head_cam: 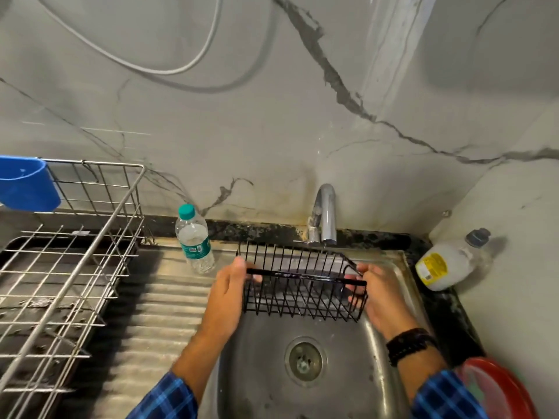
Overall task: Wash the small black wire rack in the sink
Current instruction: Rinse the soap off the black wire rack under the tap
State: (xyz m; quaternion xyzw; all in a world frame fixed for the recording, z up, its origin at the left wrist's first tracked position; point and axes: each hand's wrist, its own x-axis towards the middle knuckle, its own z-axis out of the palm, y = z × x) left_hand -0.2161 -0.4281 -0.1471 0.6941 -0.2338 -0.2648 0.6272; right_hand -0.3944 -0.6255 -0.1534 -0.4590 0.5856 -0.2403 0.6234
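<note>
Over the sink (402, 367), below the tap (325, 213), the left hand (231, 285) and right hand (378, 293) grip the ends of the black wire rack (302, 285).

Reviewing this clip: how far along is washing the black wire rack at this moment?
Done: the black wire rack is already over the sink, just below the faucet. In hand: the left hand and right hand grip its two ends. Left: the washing itself; whether water runs cannot be told, and no suds or scrubber show. The soap bottle lies untouched on the counter.
</note>
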